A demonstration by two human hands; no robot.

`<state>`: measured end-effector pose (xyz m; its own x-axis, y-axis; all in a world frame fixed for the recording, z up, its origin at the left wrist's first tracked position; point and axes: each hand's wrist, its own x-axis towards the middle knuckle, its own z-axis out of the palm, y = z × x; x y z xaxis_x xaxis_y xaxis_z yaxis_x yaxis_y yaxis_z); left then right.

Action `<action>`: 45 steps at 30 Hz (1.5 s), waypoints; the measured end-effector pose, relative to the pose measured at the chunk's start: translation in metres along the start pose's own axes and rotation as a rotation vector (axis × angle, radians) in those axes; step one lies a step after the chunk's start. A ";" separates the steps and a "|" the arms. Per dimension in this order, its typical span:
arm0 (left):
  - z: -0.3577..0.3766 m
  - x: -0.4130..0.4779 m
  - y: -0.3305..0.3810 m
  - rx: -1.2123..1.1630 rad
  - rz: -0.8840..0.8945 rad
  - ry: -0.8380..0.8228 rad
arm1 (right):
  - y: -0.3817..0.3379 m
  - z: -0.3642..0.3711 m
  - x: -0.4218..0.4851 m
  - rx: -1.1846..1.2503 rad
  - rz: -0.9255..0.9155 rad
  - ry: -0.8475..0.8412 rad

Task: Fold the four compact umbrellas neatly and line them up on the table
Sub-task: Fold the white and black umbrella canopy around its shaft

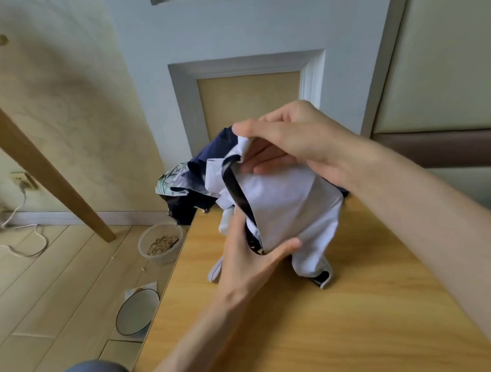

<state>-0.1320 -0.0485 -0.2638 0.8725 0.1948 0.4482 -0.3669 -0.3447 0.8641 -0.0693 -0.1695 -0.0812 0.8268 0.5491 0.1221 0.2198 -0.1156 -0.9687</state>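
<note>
Two hands on one white umbrella (287, 206) above the bench (337, 325): our left hand (250, 267) fingers clamp its lower pleat, right hand (299, 143) fingers pinch the top fold, to tension cloth between them.

- Left hand (251, 255), forearm entering from below, pinches the pale umbrella (287, 206) low down between thumb and fingers.
- Right hand (294, 144), raised, fingers curled, pinches its upper edge.
</note>
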 end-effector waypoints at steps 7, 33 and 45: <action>0.000 -0.004 0.008 -0.069 -0.018 0.077 | -0.005 0.001 0.032 -0.494 0.086 0.082; 0.005 -0.018 0.010 0.578 0.300 -0.004 | 0.052 -0.021 0.054 -0.365 -0.235 0.203; 0.004 -0.019 0.001 0.329 0.086 0.155 | 0.053 -0.025 0.043 -0.283 -0.206 0.153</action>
<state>-0.1479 -0.0569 -0.2724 0.7746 0.2799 0.5672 -0.2915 -0.6378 0.7129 -0.0095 -0.1731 -0.1218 0.8134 0.4574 0.3594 0.5061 -0.2519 -0.8249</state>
